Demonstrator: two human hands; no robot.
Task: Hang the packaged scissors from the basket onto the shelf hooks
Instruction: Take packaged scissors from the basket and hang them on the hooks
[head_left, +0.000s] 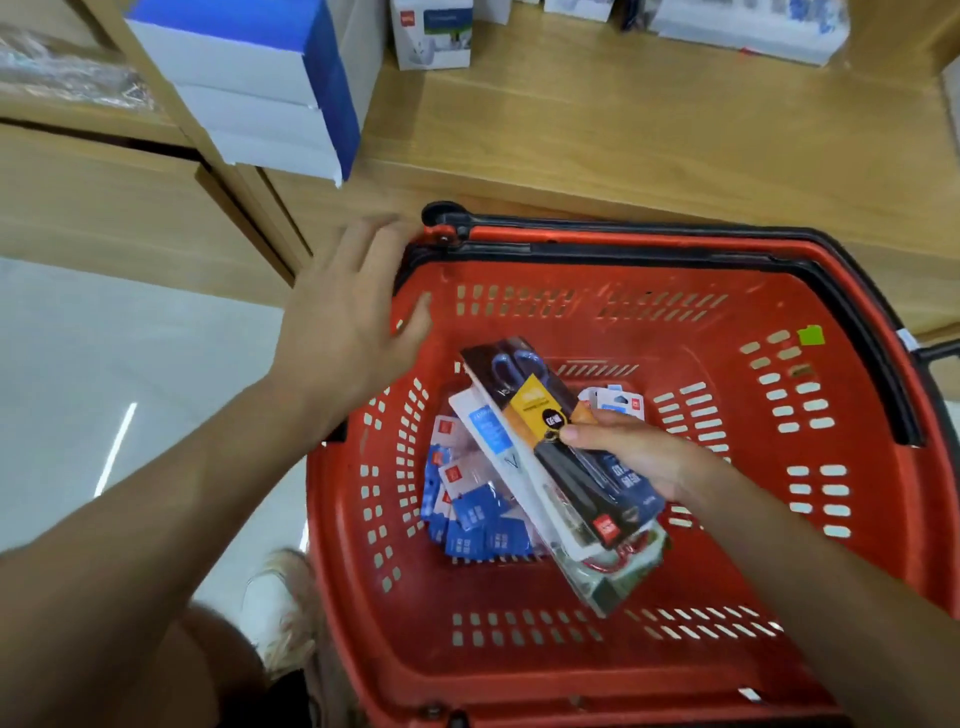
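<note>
A red plastic basket (727, 545) with a black handle stands on the floor below me. Over its middle my right hand (639, 452) grips a stack of packaged scissors (550, 447), the top pack black and yellow with blue handles showing, thumb pressed on its front. Under it are a white pack and a pack with red handles. My left hand (348, 317) hovers open, fingers spread, over the basket's far left corner, holding nothing. More small blue and white packs (467, 514) lie on the basket floor.
A wooden shelf (623, 130) runs behind the basket, with white boxes (431, 36) at the back. A stack of blue and white boxes (260, 88) sits at upper left. No hooks are in view. My shoe (280, 597) is beside the basket on the pale floor.
</note>
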